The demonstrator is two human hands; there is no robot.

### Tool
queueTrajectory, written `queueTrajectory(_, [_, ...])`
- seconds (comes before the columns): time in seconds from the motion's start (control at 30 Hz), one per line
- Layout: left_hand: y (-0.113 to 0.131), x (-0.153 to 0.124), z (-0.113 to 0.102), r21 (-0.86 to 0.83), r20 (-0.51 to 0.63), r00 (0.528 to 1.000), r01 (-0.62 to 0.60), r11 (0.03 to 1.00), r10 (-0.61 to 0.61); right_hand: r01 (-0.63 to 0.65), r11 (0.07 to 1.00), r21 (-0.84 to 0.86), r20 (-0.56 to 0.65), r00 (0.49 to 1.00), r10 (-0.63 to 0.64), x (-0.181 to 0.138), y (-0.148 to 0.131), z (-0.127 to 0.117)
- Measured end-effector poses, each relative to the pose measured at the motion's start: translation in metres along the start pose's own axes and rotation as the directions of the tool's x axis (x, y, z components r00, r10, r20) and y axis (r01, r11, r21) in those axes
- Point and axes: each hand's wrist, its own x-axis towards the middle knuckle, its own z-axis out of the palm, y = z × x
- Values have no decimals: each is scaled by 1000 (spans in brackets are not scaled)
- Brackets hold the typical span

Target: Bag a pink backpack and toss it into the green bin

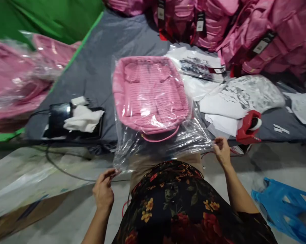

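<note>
A pink striped backpack (149, 95) lies inside a clear plastic bag (183, 137) on the grey cloth in front of me. My left hand (103, 189) pinches the bag's open edge at its lower left corner. My right hand (222, 150) pinches the same open edge at the lower right corner. The bag's mouth stretches between my hands over my lap. My flowered dress (183, 203) fills the bottom middle.
A red tape dispenser (248, 128) sits right of the bag beside white printed sheets (226, 101). A dark tablet with crumpled white tissue (83, 118) lies at left. Pink backpacks (257, 34) pile at the back, bagged ones (18, 84) at left. A blue plastic bag (282, 206) lies on the floor.
</note>
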Motion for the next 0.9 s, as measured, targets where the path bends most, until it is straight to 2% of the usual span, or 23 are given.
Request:
queueTrajectory(0.07, [19,8,7,-250,-6,987,154,956,-161,-78,989,124,107,992,64,23,-4,0])
queueTrajectory(0.1, [30,14,13,-308,63,977,213,927,-203,-132,981,143,175,979,107,36,-6,3])
queueTrajectory(0.17, [53,30,26,-318,239,947,284,904,-214,-241,967,89,298,932,204,58,-12,16])
queueTrajectory(0.2, [63,38,31,-320,275,933,315,893,-231,-277,960,41,329,911,249,66,-15,23])
queueTrajectory(0.27, [76,48,38,-322,265,934,319,892,-238,-292,955,-57,309,904,295,73,-24,34])
queueTrajectory(0.33, [83,48,40,-316,206,953,281,906,-223,-246,958,-148,233,933,275,72,-33,37])
queueTrajectory(0.4, [87,41,40,-340,176,957,278,899,-230,-154,955,-253,166,966,200,68,-40,36])
queueTrajectory(0.5, [89,34,36,-436,252,926,368,821,-282,30,925,-379,146,989,28,68,-42,33])
queueTrajectory(0.57, [88,35,33,-462,272,920,382,800,-283,117,903,-414,134,989,-66,72,-37,34])
queueTrajectory(0.6, [87,38,32,-457,248,928,366,811,-279,125,908,-400,140,987,-75,75,-34,34])
queueTrajectory(0.67, [81,47,28,-431,210,936,347,833,-282,64,949,-309,200,980,-1,80,-23,35])
queueTrajectory(0.73, [71,55,23,-397,240,933,346,850,-267,-34,982,-187,281,956,87,81,-12,31])
queueTrajectory(0.77, [64,59,20,-376,249,940,315,871,-233,-46,988,-146,280,956,86,81,-6,28])
queueTrajectory(0.83, [50,65,13,-275,168,982,128,953,-83,81,984,-162,171,984,-53,77,5,18])
queueTrajectory(0.87, [42,67,9,-172,93,995,-25,985,41,200,954,-224,116,977,-178,74,10,13])
queueTrajectory(0.9, [35,68,5,-38,36,980,-195,980,196,329,895,-302,100,944,-314,70,14,7])
